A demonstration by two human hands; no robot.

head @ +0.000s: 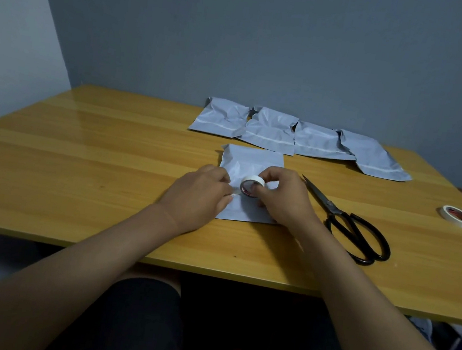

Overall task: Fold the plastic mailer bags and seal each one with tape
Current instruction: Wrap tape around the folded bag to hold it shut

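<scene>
Scissors (346, 222): black-handled, blades parted slightly, lying just right of the grip.
Spare tape roll (456, 215): flat on the wooden table (80, 156), well right of the grip.
Four grey mailer bags (298, 136): in a row beyond the grip.
Folded mailer bag (251, 163): pale grey, creased, directly under both hands.
Right hand (282, 198): fingers curled round a white tape roll (252, 184), held on edge.
Left hand (201, 194): fingertips pinching the tape's free end, beside the roll.

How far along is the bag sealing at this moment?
Four bags lie in a row at the back, each with a white strip across, apparently sealed. The fifth bag is in hand: right hand grips the tape roll, left hand pinches its end. Cutting with the scissors remains.
</scene>
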